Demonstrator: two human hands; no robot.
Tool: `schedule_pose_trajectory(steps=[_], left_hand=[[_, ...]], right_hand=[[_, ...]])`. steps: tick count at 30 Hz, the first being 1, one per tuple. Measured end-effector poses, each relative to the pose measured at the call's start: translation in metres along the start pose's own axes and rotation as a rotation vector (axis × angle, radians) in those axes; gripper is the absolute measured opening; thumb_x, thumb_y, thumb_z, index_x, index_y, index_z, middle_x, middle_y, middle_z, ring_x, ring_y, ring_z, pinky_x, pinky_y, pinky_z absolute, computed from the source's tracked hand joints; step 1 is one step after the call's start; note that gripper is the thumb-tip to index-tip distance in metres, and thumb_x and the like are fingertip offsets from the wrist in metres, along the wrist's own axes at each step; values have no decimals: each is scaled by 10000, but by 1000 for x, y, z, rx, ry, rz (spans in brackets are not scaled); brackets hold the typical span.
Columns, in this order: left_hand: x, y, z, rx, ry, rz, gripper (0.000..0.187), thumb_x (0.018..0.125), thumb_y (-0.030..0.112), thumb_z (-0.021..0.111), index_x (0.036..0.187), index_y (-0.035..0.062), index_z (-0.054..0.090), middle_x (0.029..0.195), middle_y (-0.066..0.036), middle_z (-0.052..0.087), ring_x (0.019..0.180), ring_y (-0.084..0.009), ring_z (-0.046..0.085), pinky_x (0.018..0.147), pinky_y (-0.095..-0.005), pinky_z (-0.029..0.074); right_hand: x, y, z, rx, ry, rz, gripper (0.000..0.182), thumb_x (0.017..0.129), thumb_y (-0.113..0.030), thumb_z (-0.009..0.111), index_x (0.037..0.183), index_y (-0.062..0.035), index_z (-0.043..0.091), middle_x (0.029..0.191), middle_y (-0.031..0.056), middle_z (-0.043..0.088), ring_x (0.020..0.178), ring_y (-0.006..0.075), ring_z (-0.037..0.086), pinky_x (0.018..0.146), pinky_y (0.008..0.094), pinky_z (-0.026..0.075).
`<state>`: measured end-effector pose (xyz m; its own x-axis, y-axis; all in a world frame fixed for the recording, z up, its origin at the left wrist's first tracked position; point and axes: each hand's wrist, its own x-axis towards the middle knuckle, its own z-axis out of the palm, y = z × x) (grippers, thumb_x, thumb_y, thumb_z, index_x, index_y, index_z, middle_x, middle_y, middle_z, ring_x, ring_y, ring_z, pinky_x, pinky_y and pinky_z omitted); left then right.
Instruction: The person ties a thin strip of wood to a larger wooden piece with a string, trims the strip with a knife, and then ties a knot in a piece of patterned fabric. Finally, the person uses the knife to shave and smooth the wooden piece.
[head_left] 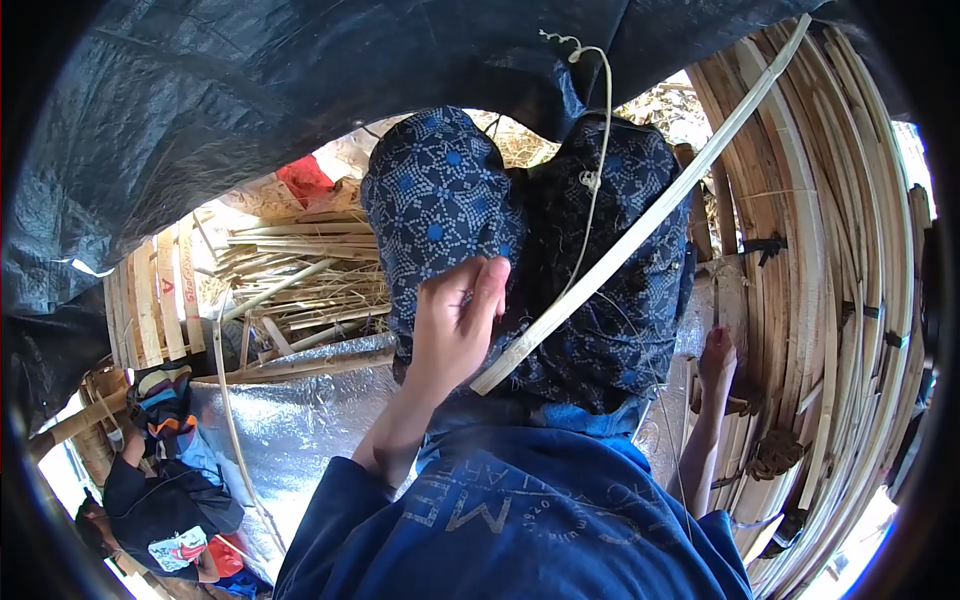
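Note:
My left hand (458,315) is raised over my lap, its fingers curled in and the thumb pointing up. Whatever may be inside it is hidden. Beside it, a long pale split strip, apparently bamboo (640,230), lies slantwise across my thighs, one end near my left wrist and the other reaching the upper right. A thin curling fibre (600,150) hangs over my right knee. Out to the right, my right hand (717,360) looks closed near a flat grey-brown piece (731,300). I cannot make out what it grips. My legs wear dark patterned cloth (435,200).
Long wooden strips (800,200) stand bundled on the right. Split pieces (300,270) are heaped at the left. Dark plastic sheeting (220,90) hangs above, and a silvery sheet (290,425) covers the ground. Another person (170,510) sits at lower left.

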<state>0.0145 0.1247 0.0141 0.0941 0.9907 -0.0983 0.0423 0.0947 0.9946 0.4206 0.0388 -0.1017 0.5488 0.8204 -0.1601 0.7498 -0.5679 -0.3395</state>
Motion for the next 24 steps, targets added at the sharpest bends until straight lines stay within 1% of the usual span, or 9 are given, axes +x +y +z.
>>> schedule_pose_trajectory(steps=[1,2,3,6,10,14,16,19,24], left_hand=[[3,3,6,121,100,86,257,950,241,541,840,10,550,680,-64,592,600,-115,553,520,-237,408],[7,6,13,236,193,171,192,928,196,579,891,10,548,705,-69,605,630,-126,587,528,-247,434],[9,11,12,248,85,100,154,925,65,560,1051,-1,500,847,-49,568,737,-90,554,676,-235,466],[23,5,18,160,-25,-2,289,932,76,544,1202,-7,485,1107,-112,582,974,-147,578,845,-270,481],[46,-1,37,48,-188,33,417,942,118,542,1322,-3,419,1227,-145,555,1143,-208,538,981,-332,432],[44,17,34,-58,-248,-3,286,961,113,505,1215,-18,521,1068,-117,631,1014,-175,606,900,-290,471],[37,18,27,-97,-251,-13,243,968,112,492,1159,-21,563,1012,-106,649,970,-164,624,867,-277,484],[24,14,16,8,-108,35,189,973,110,480,1033,-25,598,965,-103,656,922,-154,639,815,-271,502],[19,14,16,-57,-84,25,202,979,128,472,1023,-24,597,970,-105,655,923,-155,640,779,-270,519]], right_hand=[[-3,-17,-10,12,-55,64,355,969,-299,389,944,-6,589,804,264,598,794,463,568,684,498,427],[-4,-10,-9,66,-31,23,317,972,-282,415,1027,-14,574,736,222,589,704,396,584,651,461,432],[-10,-20,-17,210,29,9,284,973,-258,433,1082,-22,548,714,178,581,674,324,581,627,432,428],[-25,-71,-49,522,92,-22,300,967,-170,487,1247,-71,450,697,57,559,600,98,510,516,286,389],[-54,-164,-97,830,-146,40,320,960,-132,500,1271,-112,429,702,14,557,513,16,408,415,164,270],[-76,-208,-99,771,-755,30,351,941,-102,500,1279,-92,406,692,11,537,519,62,444,440,207,325],[-82,-215,-87,737,-893,3,327,951,-95,476,1272,-84,415,702,14,525,520,63,443,445,208,332],[-81,-220,-84,805,-717,-15,285,953,-82,473,1237,-75,455,697,11,504,536,66,444,464,227,352],[-107,-214,-54,789,-796,-237,232,933,-23,480,1159,-56,519,690,3,499,561,63,450,486,243,359]])
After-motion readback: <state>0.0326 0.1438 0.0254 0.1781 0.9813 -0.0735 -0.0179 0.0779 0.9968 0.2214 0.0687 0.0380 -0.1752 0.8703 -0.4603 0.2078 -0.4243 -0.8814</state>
